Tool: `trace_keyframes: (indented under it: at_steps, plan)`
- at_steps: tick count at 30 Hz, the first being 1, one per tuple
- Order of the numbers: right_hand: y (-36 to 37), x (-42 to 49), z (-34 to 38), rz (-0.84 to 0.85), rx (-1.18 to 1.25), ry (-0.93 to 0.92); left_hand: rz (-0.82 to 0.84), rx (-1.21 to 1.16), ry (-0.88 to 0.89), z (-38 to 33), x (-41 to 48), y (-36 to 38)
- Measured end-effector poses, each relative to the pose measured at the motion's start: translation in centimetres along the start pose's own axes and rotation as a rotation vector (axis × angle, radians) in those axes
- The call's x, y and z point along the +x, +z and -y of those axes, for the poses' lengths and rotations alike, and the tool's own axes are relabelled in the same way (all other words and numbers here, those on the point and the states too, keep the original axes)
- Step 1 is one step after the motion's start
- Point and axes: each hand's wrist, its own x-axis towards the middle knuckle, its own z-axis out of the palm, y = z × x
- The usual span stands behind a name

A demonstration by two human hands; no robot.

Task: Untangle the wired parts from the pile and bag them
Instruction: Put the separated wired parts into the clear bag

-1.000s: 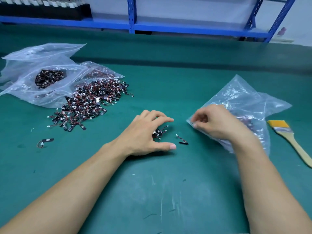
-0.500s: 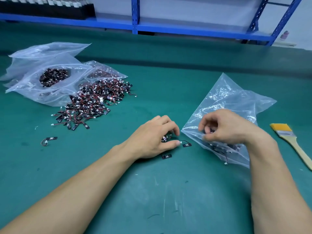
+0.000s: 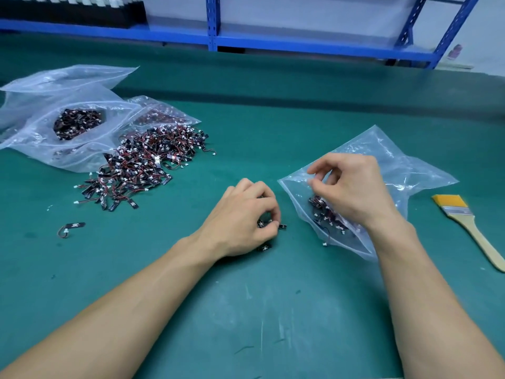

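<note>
Few parts (image 3: 269,225) gripped by left hand (image 3: 240,217); right hand (image 3: 352,192) apparently pinches bag (image 3: 410,170); green mat (image 3: 273,310), blue shelving (image 3: 300,46).

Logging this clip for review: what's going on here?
A person works at a green table. The left hand grips a few wired parts on the table beside a clear bag, whose mouth the right hand pinches; some parts already lie inside. The big pile sits to the left, a paintbrush to the right.
</note>
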Motion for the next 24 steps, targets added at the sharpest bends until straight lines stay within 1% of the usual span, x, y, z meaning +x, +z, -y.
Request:
trace_keyframes:
  at_steps: [2, 5, 8, 10, 12, 16, 20, 24]
  plan:
    - [-0.3, 0.1, 0.1, -0.080, 0.026, -0.012, 0.004, -0.056, 0.014, 1.0, -0.2, -0.7]
    - [-0.4, 0.0, 0.3, -0.112, 0.017, -0.046, 0.039, -0.146, 0.004, 2.2, -0.7, -1.9]
    - [-0.7, 0.0, 0.4, -0.123, -0.041, -0.054, 0.167, -0.092, -0.013, 3.1, -0.9, -2.6]
    - [-0.8, 0.0, 0.3, -0.129, -0.074, -0.049, 0.253, -0.039, 0.007, 3.0, -0.9, -2.4]
    - [-0.8, 0.1, 0.2, -0.121, -0.081, -0.048, 0.278, -0.017, 0.032, 2.6, -0.7, -1.9]
    - [-0.8, 0.1, 0.1, -0.107, -0.082, -0.045, 0.265, -0.055, 0.044, 2.0, -0.4, -1.5]
    - [-0.7, 0.2, -0.1, -0.099, -0.061, -0.024, 0.178, -0.094, 0.070, 1.8, -0.5, -1.8]
    - [-0.6, 0.2, -0.2, -0.100, -0.043, -0.006, 0.117, -0.150, 0.050, 1.4, -0.4, -1.8]
